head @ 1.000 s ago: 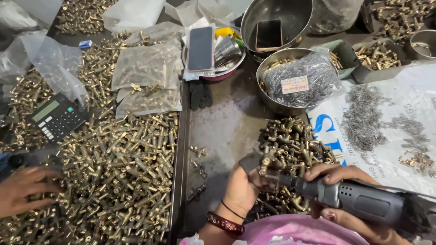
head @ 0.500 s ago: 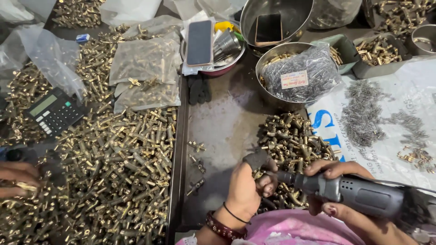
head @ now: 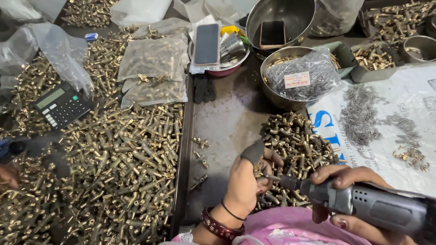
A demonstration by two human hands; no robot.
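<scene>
Driver (head: 363, 206) gripped in right hand (head: 349, 190); left hand (head: 247, 179) pinches one fitting (head: 260, 170). Centre pile (head: 299, 145) remains; few pieces (head: 200, 156) lie apart.

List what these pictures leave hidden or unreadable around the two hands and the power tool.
- Head view: the small brass part in the left hand is covered by its fingers; shape unclear.
- The driver's tip disappears behind those fingers.
- The grey power driver and right hand are cut off by the right and bottom edges.
- A second person's hand is cropped at the left edge.
</scene>
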